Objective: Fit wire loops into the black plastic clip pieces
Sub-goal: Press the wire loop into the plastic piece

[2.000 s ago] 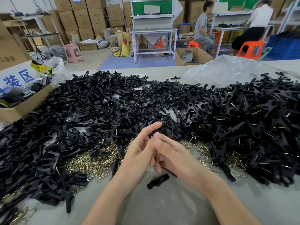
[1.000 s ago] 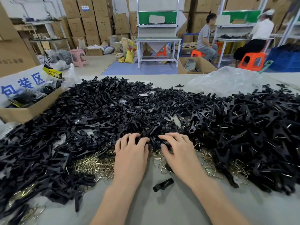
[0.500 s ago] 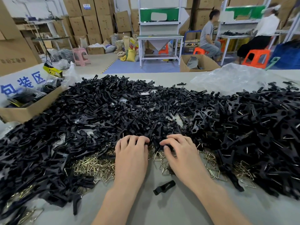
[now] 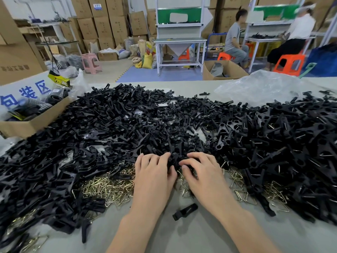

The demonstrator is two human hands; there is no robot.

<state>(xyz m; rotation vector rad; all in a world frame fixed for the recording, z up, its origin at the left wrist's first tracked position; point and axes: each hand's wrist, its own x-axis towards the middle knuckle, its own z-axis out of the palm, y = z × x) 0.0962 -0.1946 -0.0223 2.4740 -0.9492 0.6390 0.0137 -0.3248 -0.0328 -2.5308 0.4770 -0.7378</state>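
Black plastic clip pieces lie heaped across the grey worktop, filling the view from 9 o'clock through 12 to 3 o'clock. Brass-coloured wire loops lie in loose drifts along the heap's near edge. They sit at 8 o'clock of the left hand and at 4 o'clock of the right hand. Both hands rest side by side, palms down, with fingers bent into the near edge of the heap and thumbs close together. Whether either grip holds a piece cannot be told. 1 lone clip piece lies on bare worktop at 6 o'clock, between the forearms. Cardboard box at 10 o'clock; clear plastic bag at 1 o'clock.
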